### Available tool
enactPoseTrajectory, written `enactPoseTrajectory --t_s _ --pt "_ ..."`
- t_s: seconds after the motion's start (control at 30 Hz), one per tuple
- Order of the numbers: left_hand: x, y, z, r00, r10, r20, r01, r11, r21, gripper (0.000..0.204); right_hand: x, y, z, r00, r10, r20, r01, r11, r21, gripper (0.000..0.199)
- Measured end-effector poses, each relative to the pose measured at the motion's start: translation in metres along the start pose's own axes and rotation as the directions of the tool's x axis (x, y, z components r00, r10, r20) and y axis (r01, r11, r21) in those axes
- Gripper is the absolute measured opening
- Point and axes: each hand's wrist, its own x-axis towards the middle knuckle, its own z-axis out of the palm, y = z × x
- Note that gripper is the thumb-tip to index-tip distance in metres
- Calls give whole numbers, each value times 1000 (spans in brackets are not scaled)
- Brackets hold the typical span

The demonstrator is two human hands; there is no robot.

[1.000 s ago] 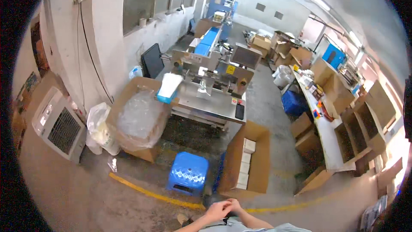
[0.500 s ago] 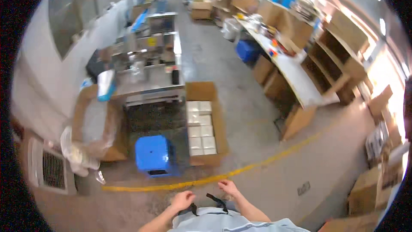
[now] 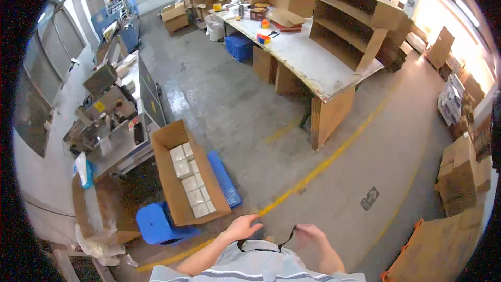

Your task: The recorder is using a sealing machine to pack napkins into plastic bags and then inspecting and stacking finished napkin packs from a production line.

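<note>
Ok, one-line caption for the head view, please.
Both hands, left hand and right hand, hold a thin black cord at the waist, beside an open cardboard box of white packages.

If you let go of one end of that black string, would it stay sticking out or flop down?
Probably flop. The black cord already sags in a curve between the left hand and the right hand, so it looks soft, not stiff. It is thin, so likely very light, and it lies against the grey shirt.

Single head-worn fisheye, high above workshop floor [image 3: 250, 109]
</note>
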Motion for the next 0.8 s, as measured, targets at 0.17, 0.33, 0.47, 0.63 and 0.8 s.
enactPoseTrajectory --t_s 0.17,0.33,0.47,0.63,0.8 --pt "147 -18 -26 995 87 41 -88 995 37 54 60 -109 -91 604 -572 -554 282 804 -523 25" --pt "279 -27 -121 987 30 160 -48 992 113 47 84 -205 -111 778 -414 -473 64 801 -596 14" --pt "374 -19 -238 991 133 5 -132 984 117 37 68 -359 -35 828 -359 -431 13 781 -624 24" --pt "483 -28 -379 956 160 -246 -137 985 110 45 155 -488 -39 815 -469 -340 336 861 -382 20" --pt "587 -103 -478 902 115 -416 -107 993 43 45 317 -618 -157 748 -664 -16 435 508 -744 14"
